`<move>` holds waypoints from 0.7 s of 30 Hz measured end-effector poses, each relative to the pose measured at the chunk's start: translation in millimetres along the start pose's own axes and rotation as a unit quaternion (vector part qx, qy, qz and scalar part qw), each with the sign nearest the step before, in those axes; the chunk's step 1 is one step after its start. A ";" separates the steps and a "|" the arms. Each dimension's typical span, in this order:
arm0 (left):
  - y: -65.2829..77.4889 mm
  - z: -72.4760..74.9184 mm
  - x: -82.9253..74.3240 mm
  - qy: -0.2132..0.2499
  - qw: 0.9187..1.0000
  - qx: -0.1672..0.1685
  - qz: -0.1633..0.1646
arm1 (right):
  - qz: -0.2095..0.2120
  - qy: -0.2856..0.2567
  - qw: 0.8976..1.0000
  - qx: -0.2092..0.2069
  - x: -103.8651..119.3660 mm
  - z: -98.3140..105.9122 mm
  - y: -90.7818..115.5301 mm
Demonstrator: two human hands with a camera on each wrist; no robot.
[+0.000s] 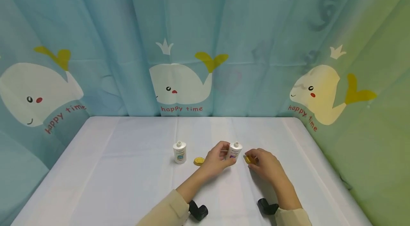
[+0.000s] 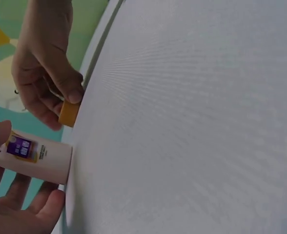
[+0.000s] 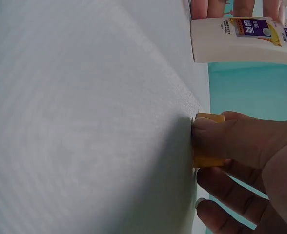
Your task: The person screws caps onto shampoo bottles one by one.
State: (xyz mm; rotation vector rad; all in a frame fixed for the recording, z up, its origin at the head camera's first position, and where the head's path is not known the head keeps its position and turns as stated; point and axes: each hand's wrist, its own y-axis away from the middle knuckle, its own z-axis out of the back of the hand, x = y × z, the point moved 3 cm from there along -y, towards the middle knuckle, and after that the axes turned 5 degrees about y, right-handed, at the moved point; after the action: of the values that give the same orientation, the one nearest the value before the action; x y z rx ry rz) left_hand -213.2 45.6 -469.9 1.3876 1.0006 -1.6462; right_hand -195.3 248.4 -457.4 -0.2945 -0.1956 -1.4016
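My left hand [image 1: 216, 160] grips a small white bottle [image 1: 235, 150] with a purple label and a bare, uncapped neck. In the left wrist view the base of this bottle [image 2: 46, 161] is right at the table surface, thumb on one side and fingers on the other. To its right, my right hand [image 1: 265, 163] pinches a yellow cap [image 1: 249, 159] between thumb and fingers, low at the tabletop. The right wrist view shows the cap [image 3: 209, 162] under the thumb, with the other fingers loosely bent beside it.
Left of the hands stands a second white bottle [image 1: 180, 153], also uncapped, with a blue-green label. Another yellow cap [image 1: 199, 161] lies on the white table [image 1: 128, 169] between that bottle and my left wrist. A whale-print curtain [image 1: 256, 87] hangs behind the table.
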 end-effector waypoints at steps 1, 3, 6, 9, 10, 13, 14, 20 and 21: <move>-1.1 -0.3 1.3 -0.001 1.000 -0.003 -0.003 | -0.001 -0.003 1.000 0.000 0.8 -0.1 -0.1; -3.0 -1.1 4.0 -0.007 1.000 -0.009 -0.011 | 0.000 -0.010 1.000 -0.003 2.3 0.2 -0.3; -5.0 -1.9 6.8 -0.016 1.000 -0.016 -0.018 | 0.006 -0.030 0.999 -0.012 4.8 1.9 -0.2; -5.0 -1.2 6.6 -0.026 0.999 -0.018 -0.025 | 0.026 -0.049 0.998 -0.027 7.8 4.5 -0.5; -4.5 -0.7 6.3 -0.030 0.999 -0.018 -0.027 | 0.033 -0.056 0.997 -0.034 8.9 5.5 -0.2; -0.1 2.2 3.6 -0.042 0.998 -0.016 -0.036 | 0.057 -0.074 0.994 -0.055 12.2 8.9 0.9; 2.4 3.5 2.4 -0.045 0.998 -0.015 -0.038 | 0.060 -0.082 0.993 -0.060 13.3 10.0 1.4; 24.7 13.3 -9.3 -0.047 0.998 0.001 -0.047 | 0.094 -0.137 0.982 -0.093 25.6 21.3 4.6; 28.9 15.3 -11.5 -0.048 0.998 0.003 -0.052 | 0.105 -0.145 0.979 -0.100 28.8 23.9 5.4</move>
State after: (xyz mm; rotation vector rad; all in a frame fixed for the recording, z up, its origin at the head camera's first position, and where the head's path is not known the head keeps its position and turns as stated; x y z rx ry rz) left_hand -191.7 20.3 -459.7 1.2666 1.0291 -1.7753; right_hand -184.4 229.7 -426.4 -0.6692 -0.2560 -1.1662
